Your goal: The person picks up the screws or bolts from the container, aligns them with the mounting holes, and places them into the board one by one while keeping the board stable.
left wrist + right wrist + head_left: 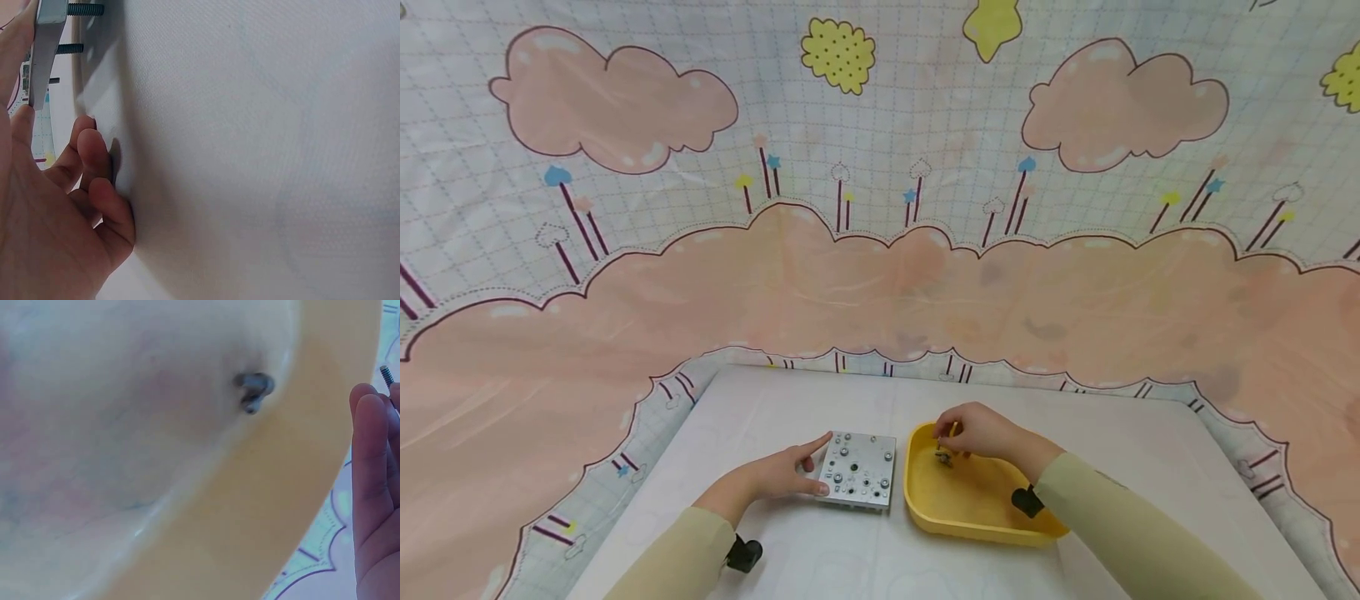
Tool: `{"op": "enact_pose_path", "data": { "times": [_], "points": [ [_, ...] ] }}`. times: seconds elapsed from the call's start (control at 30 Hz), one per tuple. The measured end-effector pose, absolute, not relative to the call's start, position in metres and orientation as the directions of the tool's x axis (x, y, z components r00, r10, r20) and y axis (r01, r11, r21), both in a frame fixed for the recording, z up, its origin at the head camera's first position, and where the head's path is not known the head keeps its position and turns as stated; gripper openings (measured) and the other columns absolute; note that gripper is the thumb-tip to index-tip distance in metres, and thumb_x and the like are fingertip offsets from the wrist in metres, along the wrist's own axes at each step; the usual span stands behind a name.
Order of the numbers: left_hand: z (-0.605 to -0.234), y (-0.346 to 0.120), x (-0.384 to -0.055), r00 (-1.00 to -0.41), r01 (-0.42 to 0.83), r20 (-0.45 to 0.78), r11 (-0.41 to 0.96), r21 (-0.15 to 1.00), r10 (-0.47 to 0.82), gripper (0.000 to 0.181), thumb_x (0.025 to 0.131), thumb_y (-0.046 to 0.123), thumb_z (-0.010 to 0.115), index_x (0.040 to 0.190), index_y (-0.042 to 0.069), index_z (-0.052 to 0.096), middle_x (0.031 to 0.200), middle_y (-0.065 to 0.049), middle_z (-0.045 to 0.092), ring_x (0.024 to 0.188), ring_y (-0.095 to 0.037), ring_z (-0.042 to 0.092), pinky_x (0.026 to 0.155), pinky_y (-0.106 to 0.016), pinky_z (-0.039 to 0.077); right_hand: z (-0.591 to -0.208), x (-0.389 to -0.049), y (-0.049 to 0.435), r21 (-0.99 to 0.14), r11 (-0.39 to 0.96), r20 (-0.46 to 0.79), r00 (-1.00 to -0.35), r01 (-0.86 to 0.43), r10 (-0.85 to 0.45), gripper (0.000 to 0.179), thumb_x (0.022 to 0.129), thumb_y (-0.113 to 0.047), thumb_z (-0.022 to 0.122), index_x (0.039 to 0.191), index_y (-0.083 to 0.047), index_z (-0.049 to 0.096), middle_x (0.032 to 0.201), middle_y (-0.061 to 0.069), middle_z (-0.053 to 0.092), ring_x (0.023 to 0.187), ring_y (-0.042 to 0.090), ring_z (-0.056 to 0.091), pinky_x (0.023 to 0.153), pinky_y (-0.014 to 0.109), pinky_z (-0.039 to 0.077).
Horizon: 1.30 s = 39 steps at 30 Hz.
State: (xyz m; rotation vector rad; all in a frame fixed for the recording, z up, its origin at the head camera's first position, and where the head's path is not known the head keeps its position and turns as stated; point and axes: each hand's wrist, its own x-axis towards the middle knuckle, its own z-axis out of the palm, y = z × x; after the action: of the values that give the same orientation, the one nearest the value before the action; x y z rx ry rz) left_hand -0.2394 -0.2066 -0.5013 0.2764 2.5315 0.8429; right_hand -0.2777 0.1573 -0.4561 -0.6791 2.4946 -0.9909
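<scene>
In the head view, a square silver metal plate [859,471] carries several bolts and holes on its top. My left hand [782,472] holds it by its left side, index finger at the far corner and thumb at the near one. Threaded bolt ends [84,9] stick out under the plate [49,50] in the left wrist view; my other fingers are bent beside the white cloth. Over the far left end of a yellow tray, my right hand [973,432] pinches a small screw [387,376], only its threaded end showing. A few loose bolts [255,390] lie in the tray.
The yellow tray [958,527] stands just right of the plate on a white-covered table [805,554]. Behind the table hangs a patterned curtain [880,292]. Black wrist cameras [744,553] are strapped below both hands.
</scene>
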Motion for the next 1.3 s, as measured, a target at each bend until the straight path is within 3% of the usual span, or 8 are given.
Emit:
{"op": "enact_pose_path", "data": {
  "times": [0.23, 0.37, 0.73, 0.9, 1.3],
  "points": [
    [-0.501, -0.207, -0.240, -0.877, 0.045, -0.360, 0.801, 0.597, 0.318, 0.098, 0.077, 0.050, 0.081, 0.157, 0.032, 0.028, 0.106, 0.000, 0.049, 0.092, -0.020, 0.047, 0.082, -0.042, 0.038, -0.446, -0.278, 0.134, -0.728, 0.609, -0.140, -0.802, -0.314, -0.581, 0.008, 0.093, -0.010, 0.069, 0.099, -0.013, 0.074, 0.095, 0.011, 0.070, 0.078, 0.035, 0.066, 0.070, 0.041, 0.056],
    [-0.503, -0.207, -0.241, -0.879, 0.042, -0.359, 0.801, 0.597, 0.314, 0.098, 0.077, 0.051, 0.081, 0.157, 0.033, 0.028, 0.105, 0.001, 0.049, 0.093, -0.020, 0.047, 0.082, -0.042, 0.038, -0.443, -0.279, 0.120, -0.735, 0.598, -0.142, -0.788, -0.321, -0.598, 0.010, 0.094, -0.011, 0.068, 0.101, -0.010, 0.075, 0.092, 0.011, 0.070, 0.079, 0.037, 0.066, 0.069, 0.040, 0.056],
    [-0.505, -0.206, -0.241, -0.884, 0.043, -0.348, 0.796, 0.603, 0.311, 0.098, 0.076, 0.049, 0.082, 0.157, 0.032, 0.029, 0.104, 0.000, 0.050, 0.090, -0.019, 0.047, 0.081, -0.041, 0.038, -0.438, -0.284, 0.078, -0.703, 0.589, -0.124, -0.747, -0.398, -0.653, 0.013, 0.093, -0.012, 0.068, 0.103, -0.011, 0.076, 0.085, 0.000, 0.068, 0.070, 0.020, 0.066, 0.066, 0.036, 0.056],
    [-0.503, -0.206, -0.241, -0.879, 0.030, -0.363, 0.797, 0.603, 0.309, 0.098, 0.076, 0.049, 0.082, 0.157, 0.033, 0.029, 0.104, -0.001, 0.050, 0.090, -0.020, 0.047, 0.081, -0.042, 0.039, -0.438, -0.284, 0.058, -0.699, 0.593, -0.142, -0.737, -0.398, -0.661, 0.012, 0.094, -0.015, 0.069, 0.103, -0.013, 0.076, 0.085, -0.005, 0.067, 0.073, 0.020, 0.066, 0.064, 0.028, 0.054],
    [-0.504, -0.210, -0.242, -0.869, 0.038, -0.370, 0.790, 0.612, 0.329, 0.099, 0.076, 0.053, 0.081, 0.157, 0.032, 0.028, 0.104, -0.001, 0.050, 0.093, -0.020, 0.048, 0.081, -0.044, 0.039, -0.439, -0.282, 0.019, -0.689, 0.585, -0.177, -0.684, -0.427, -0.707, 0.010, 0.094, -0.011, 0.068, 0.100, -0.013, 0.076, 0.084, -0.007, 0.065, 0.067, 0.013, 0.063, 0.062, 0.026, 0.054]
  ]
}}
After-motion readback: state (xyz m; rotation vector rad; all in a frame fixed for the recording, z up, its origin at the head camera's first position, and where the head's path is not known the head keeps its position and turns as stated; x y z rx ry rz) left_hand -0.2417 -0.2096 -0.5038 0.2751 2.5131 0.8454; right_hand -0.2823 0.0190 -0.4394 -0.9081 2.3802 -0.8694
